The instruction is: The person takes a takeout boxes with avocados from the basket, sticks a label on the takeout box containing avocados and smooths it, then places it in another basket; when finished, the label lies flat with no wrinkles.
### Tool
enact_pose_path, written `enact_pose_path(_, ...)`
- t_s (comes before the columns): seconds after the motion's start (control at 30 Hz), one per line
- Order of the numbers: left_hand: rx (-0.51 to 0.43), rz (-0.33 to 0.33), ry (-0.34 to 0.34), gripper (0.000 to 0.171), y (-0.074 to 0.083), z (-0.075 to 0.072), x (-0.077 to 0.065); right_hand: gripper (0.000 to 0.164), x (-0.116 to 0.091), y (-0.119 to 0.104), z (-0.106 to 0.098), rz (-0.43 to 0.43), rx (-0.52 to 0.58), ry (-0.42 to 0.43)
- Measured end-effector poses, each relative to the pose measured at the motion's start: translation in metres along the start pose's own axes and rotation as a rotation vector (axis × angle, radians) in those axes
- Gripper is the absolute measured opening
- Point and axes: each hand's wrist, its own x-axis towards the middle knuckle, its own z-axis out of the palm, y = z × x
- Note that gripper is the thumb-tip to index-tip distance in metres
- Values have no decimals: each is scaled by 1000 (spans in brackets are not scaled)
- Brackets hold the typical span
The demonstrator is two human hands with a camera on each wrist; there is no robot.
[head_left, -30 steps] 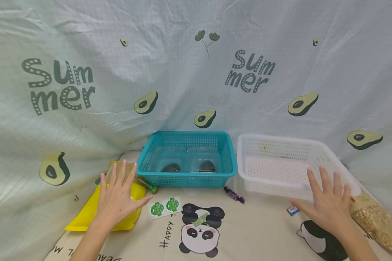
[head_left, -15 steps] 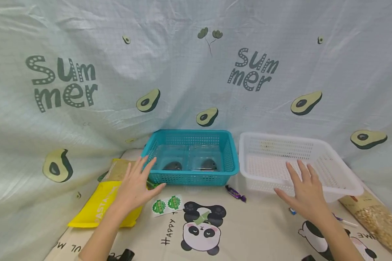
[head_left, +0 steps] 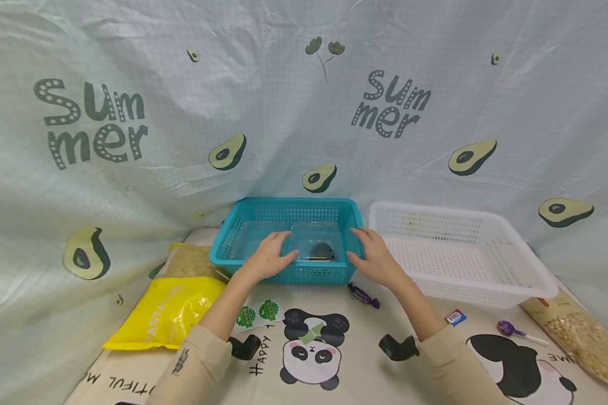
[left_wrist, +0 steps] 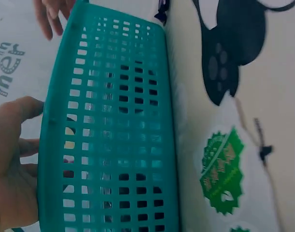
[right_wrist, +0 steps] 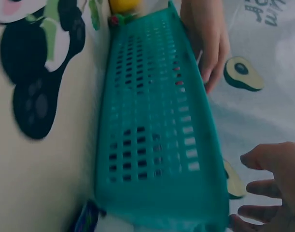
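Observation:
A teal plastic basket [head_left: 314, 274] stands against the back cloth. Inside it lie two clear plastic boxes [head_left: 316, 229], and a dark rounded thing [head_left: 322, 251] shows in the right one. My left hand [head_left: 269, 257] reaches over the basket's front rim, fingers bent loosely with nothing between them. At the basket's right end is my right hand [head_left: 376, 257], thumb and fingers apart. Seen from the left wrist, the left hand [left_wrist: 12, 159] lies right at the rim. In the right wrist view, the right hand [right_wrist: 277, 183] shows spread fingers beside the rim.
A white basket [head_left: 451, 284] stands at the right, with a bag of grains [head_left: 582, 337] beside it. A yellow bag [head_left: 167, 312] lies at the left. On the tablecloth are a purple-wrapped candy [head_left: 363, 295], a small blue-red packet [head_left: 455, 318], a lollipop [head_left: 509, 329] and green stickers [head_left: 268, 310].
Both hands have moved inward and forward to the teal basket, the left from over the yellow bag, the right from in front of the white basket. The baskets have stayed put.

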Motion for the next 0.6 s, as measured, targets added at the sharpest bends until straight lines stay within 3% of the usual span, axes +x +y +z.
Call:
enact_pose_path(0.17,28,-47,-97,55,4,6,22,55,32,-10,21,91,10,-112)
enact_pose_path(0.37,107,-159,-180,53,14,13,35,52,56,-12,36,189,-64,-283)
enact_pose_path(0.6,193,-208,-222,51,18,18,42,47,67,-8,45,267,-87,-325)
